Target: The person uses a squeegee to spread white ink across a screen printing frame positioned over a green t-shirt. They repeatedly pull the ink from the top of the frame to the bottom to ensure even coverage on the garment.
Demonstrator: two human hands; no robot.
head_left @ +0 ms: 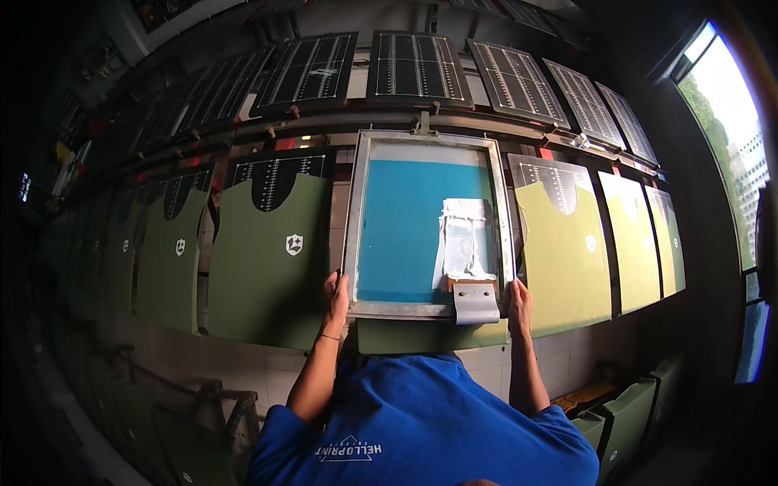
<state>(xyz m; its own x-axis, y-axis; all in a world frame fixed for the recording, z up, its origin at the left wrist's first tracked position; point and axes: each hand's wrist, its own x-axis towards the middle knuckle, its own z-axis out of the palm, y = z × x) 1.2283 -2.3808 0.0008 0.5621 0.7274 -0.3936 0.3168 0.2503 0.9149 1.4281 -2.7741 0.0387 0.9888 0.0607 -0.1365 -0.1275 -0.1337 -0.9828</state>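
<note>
A metal-framed printing screen [397, 310] with blue mesh [401, 231] lies between my hands, over a green fabric panel [397, 338] whose lower edge shows. My left hand [336, 298] grips the frame's left side near its lower corner. On the opposite side, my right hand [519, 306] is closed around the lower right edge. White ink [468, 243] covers a rectangular patch at the right of the mesh. A squeegee [476, 304] with a curved grey metal handle rests at the near end of that patch, overhanging the bottom rail. Most of the panel underneath is hidden.
Green shirt panels [271, 259] with white emblems lie on boards to the left, and sunlit ones [567, 251] to the right. Behind a rail [324, 119] stands a row of black marked boards [417, 69]. More panels [628, 429] are behind me. A window [729, 130] is at right.
</note>
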